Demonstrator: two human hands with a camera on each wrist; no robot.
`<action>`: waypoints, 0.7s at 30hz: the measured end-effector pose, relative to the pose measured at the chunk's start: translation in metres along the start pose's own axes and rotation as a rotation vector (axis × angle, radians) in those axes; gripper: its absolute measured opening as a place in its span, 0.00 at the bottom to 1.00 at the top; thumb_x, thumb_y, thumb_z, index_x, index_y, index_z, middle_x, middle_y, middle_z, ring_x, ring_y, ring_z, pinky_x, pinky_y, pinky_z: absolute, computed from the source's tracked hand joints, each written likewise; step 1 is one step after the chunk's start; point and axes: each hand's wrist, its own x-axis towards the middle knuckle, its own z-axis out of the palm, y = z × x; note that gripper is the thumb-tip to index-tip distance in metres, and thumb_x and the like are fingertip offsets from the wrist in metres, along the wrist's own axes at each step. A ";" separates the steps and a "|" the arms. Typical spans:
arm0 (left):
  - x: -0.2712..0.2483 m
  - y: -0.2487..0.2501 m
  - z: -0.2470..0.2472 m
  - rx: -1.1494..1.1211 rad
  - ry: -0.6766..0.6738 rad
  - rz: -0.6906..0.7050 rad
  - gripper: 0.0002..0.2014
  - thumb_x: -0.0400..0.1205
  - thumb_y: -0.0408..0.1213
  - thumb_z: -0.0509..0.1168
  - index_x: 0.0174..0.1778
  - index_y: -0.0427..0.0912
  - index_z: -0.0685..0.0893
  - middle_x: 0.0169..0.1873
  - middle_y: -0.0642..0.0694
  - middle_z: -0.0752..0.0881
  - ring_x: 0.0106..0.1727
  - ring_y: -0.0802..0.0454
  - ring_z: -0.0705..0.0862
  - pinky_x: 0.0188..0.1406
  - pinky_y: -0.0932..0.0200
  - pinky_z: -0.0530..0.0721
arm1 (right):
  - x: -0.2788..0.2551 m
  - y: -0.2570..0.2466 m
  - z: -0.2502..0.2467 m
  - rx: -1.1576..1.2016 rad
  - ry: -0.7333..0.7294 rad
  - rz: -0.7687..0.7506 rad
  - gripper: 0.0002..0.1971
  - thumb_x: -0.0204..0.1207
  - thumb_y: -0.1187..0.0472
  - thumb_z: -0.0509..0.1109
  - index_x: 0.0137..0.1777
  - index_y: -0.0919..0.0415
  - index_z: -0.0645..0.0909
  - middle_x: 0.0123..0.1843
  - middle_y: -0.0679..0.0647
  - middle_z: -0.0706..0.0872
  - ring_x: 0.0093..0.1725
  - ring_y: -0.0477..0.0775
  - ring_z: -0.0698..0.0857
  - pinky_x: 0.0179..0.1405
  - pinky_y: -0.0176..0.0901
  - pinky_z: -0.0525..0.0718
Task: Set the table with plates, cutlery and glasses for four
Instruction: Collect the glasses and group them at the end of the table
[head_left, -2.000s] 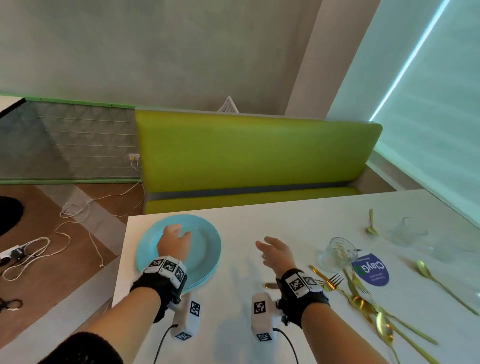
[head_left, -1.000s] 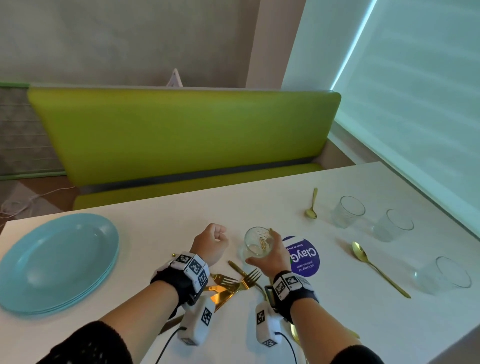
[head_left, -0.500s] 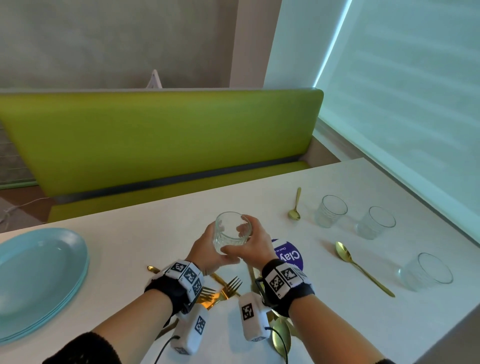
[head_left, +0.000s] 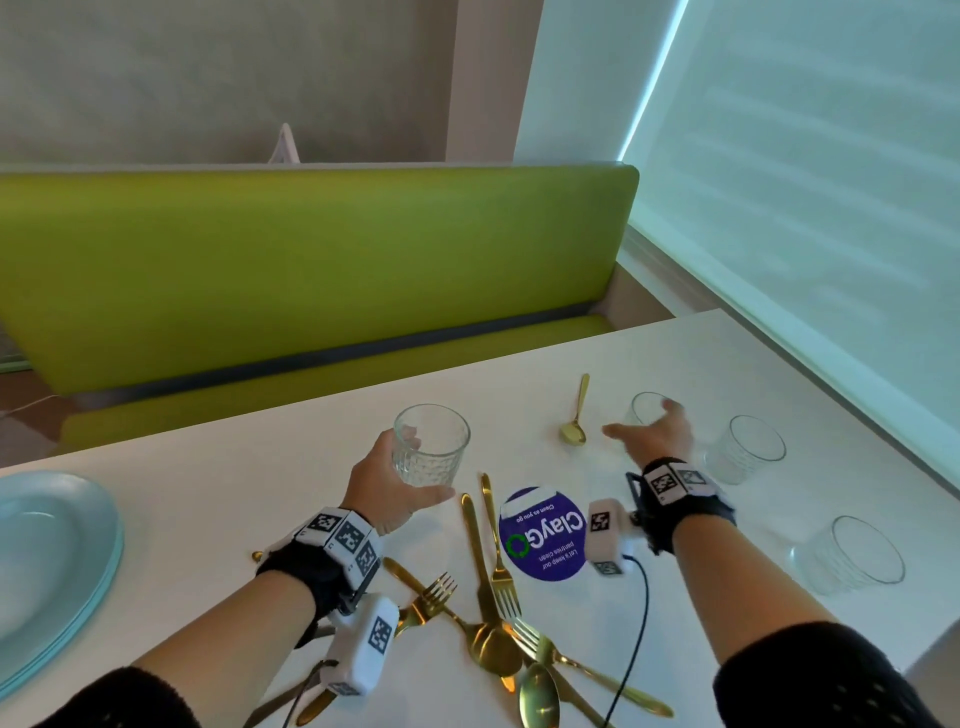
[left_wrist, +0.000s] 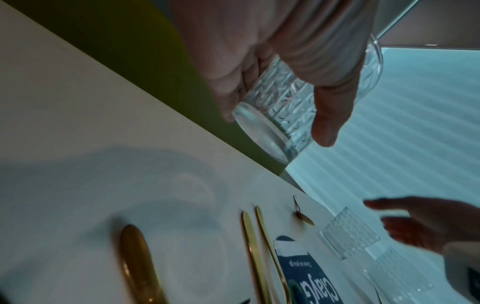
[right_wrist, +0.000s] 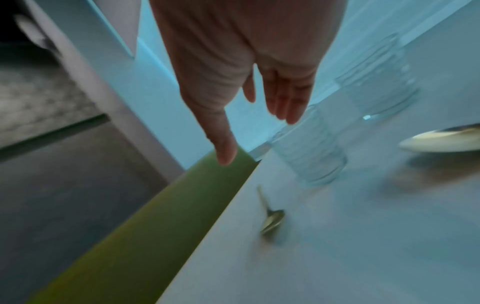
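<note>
The left hand (head_left: 384, 483) holds a clear tumbler (head_left: 430, 446) clear of the smooth white worktop (head_left: 218, 488), thumb and fingers curled round its lower wall. The left wrist view shows the glass pressed with a raised geometric pattern below a plain smooth rim, with a thick round base.

The right hand (head_left: 655, 435) is spread flat, fingers straight and holding nothing, just at a second patterned glass (head_left: 643, 408) standing upright on the worktop; whether it touches the glass I cannot tell. Two more such glasses stand to its right, one (head_left: 748, 449) near the wrist and another (head_left: 852, 556) nearer the worktop's edge.

A small gold spoon (head_left: 575, 415) lies between the two hands. Nearer the person, polished gold forks, knives and spoons lie crossed in a loose heap (head_left: 493, 623) beside a round purple sticker (head_left: 543, 532). A stack of pale blue glazed plates (head_left: 47, 561) sits at the left end. Behind the worktop runs a lime-green padded bench (head_left: 311, 270).
</note>
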 end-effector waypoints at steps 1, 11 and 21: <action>0.003 0.000 0.000 -0.016 0.007 -0.006 0.42 0.64 0.42 0.82 0.72 0.44 0.69 0.69 0.46 0.78 0.70 0.47 0.76 0.59 0.63 0.72 | 0.011 0.009 -0.004 -0.044 0.050 0.057 0.48 0.61 0.55 0.84 0.78 0.63 0.62 0.74 0.66 0.72 0.74 0.64 0.71 0.75 0.53 0.70; 0.030 -0.004 0.004 -0.061 0.039 -0.042 0.42 0.63 0.43 0.82 0.71 0.45 0.70 0.68 0.46 0.79 0.68 0.48 0.77 0.59 0.60 0.74 | 0.061 0.045 0.007 -0.084 0.048 0.204 0.51 0.57 0.51 0.85 0.75 0.68 0.61 0.73 0.67 0.72 0.74 0.68 0.70 0.73 0.60 0.72; 0.037 -0.003 0.010 -0.063 0.035 -0.035 0.41 0.65 0.43 0.81 0.72 0.44 0.69 0.68 0.46 0.78 0.66 0.51 0.76 0.54 0.63 0.73 | 0.075 0.054 0.024 0.099 0.048 0.158 0.52 0.60 0.54 0.84 0.79 0.63 0.58 0.74 0.63 0.75 0.75 0.62 0.73 0.75 0.51 0.71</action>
